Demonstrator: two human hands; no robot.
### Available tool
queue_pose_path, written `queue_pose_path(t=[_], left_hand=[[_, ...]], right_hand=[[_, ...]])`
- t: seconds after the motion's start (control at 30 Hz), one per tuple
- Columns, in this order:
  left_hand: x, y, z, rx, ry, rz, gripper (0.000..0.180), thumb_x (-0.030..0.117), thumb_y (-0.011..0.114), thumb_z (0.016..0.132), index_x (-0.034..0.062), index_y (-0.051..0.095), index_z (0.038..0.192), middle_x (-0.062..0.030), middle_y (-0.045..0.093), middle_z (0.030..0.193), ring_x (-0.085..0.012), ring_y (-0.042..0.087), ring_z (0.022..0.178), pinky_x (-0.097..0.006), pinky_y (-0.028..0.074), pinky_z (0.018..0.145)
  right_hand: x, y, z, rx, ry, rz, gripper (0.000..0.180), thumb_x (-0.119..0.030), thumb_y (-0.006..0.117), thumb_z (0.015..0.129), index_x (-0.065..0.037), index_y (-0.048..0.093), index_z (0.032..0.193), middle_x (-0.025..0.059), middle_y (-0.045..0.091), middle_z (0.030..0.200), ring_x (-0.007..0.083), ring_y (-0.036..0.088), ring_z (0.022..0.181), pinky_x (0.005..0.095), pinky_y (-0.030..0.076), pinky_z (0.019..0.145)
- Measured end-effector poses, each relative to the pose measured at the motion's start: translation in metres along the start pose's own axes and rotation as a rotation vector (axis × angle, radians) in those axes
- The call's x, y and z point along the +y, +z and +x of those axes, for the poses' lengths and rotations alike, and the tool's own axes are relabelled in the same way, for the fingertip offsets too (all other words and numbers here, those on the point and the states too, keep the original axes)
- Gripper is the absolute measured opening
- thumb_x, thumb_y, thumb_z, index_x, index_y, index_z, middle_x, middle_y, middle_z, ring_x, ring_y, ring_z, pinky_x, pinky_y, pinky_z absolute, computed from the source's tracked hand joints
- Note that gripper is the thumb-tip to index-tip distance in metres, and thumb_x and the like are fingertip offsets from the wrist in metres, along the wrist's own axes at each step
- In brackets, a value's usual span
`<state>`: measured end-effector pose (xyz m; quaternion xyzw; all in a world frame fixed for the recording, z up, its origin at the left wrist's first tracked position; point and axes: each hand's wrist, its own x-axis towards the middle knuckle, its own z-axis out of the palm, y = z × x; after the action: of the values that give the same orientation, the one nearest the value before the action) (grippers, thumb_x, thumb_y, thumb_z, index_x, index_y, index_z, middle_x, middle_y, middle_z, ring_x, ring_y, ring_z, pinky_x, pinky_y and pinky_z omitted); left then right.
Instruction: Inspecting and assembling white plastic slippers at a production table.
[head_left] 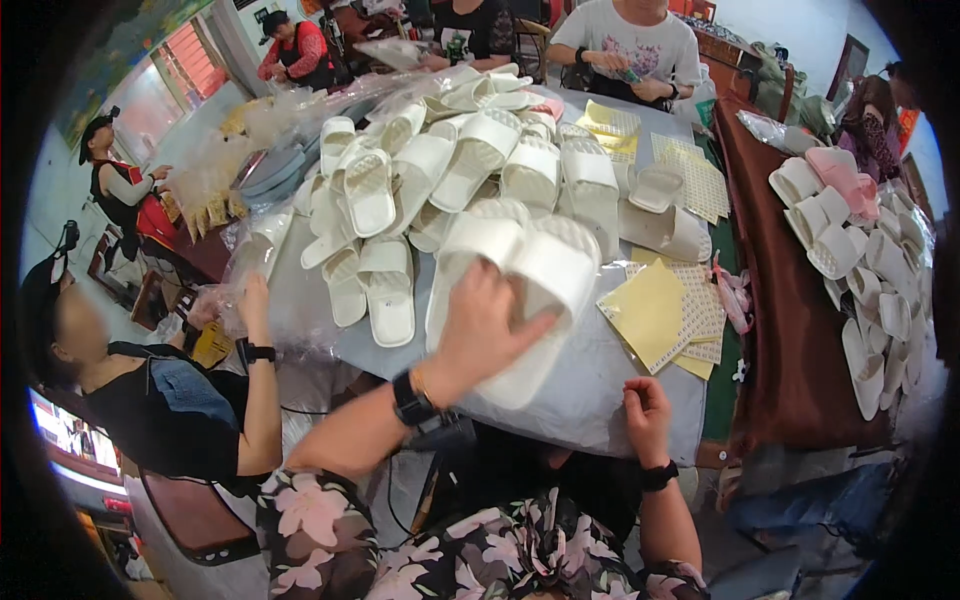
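Note:
My left hand [485,325] grips a pair of white slippers [565,265] side by side above the near part of the table. Its fingertips go in under the straps, so they are partly hidden, and the thumb lies across the right slipper. Close to the table's front edge, my right hand [648,415] is closed, with thumb and fingers curled together. Whatever it may pinch is too small to make out. Beyond the held pair rises a heap of white slippers [420,165]. Sheets of small stickers [700,310] and a yellow backing sheet [645,310] lie right of the pair.
More sticker sheets [695,175] lie at the far right of the grey table [590,415]. A brown-covered table [790,360] at right bears white and pink slippers [880,260]. A co-worker at left [165,400] handles a clear bag [262,245]. Other people stand across the table.

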<state>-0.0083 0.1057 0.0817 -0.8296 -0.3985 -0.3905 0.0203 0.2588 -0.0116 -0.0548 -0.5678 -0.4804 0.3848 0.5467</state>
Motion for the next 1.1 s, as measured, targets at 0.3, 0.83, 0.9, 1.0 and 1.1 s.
queue_pose_path(t=[0.3,0.83,0.9,1.0,1.1], left_hand=[[-0.16,-0.054,0.136,-0.059,-0.391,0.256,0.059,0.054,0.065,0.081,0.0019,0.069,0.108,-0.0235,0.069,0.097,-0.0339,0.065,0.1,-0.044,0.048,0.094],[0.011,0.087,-0.115,-0.285,-0.131,-0.159,0.048,0.026,0.071,0.081,0.0044,0.06,0.122,-0.0219,0.05,0.136,-0.0433,0.041,0.13,-0.051,0.034,0.107],[0.014,0.09,-0.118,-0.288,-0.121,-0.154,0.047,0.025,0.07,0.082,0.0031,0.06,0.122,-0.0214,0.049,0.137,-0.0425,0.041,0.13,-0.05,0.033,0.107],[0.018,0.087,-0.115,-0.314,-0.109,-0.142,0.047,0.025,0.07,0.082,0.0026,0.06,0.121,-0.0207,0.05,0.136,-0.041,0.043,0.128,-0.05,0.034,0.107],[0.017,0.087,-0.117,-0.321,-0.102,-0.121,0.046,0.026,0.071,0.082,0.0027,0.061,0.12,-0.0203,0.051,0.135,-0.0402,0.044,0.126,-0.049,0.034,0.106]], right_hand=[[-0.002,0.005,-0.006,0.012,0.004,-0.006,0.006,-0.001,0.059,0.091,0.0,0.061,0.096,0.0007,0.061,0.081,0.0065,0.056,0.074,0.0219,0.046,0.067],[-0.019,-0.002,0.02,0.108,-0.058,-0.304,0.014,-0.005,0.062,0.087,0.0,0.063,0.1,0.013,0.066,0.085,0.0239,0.065,0.076,0.0326,0.05,0.066],[-0.021,-0.008,0.029,0.255,-0.096,-0.487,0.016,-0.01,0.064,0.085,-0.002,0.061,0.099,0.0162,0.066,0.084,0.0337,0.065,0.074,0.0405,0.051,0.064],[-0.025,-0.023,0.035,0.342,-0.04,-0.749,0.021,-0.014,0.064,0.086,-0.003,0.059,0.103,0.0161,0.067,0.083,0.0354,0.065,0.074,0.0444,0.051,0.065],[-0.024,-0.025,0.042,0.322,0.07,-0.755,0.029,-0.017,0.066,0.085,-0.002,0.056,0.107,0.0165,0.068,0.081,0.0367,0.067,0.077,0.0455,0.051,0.067]])
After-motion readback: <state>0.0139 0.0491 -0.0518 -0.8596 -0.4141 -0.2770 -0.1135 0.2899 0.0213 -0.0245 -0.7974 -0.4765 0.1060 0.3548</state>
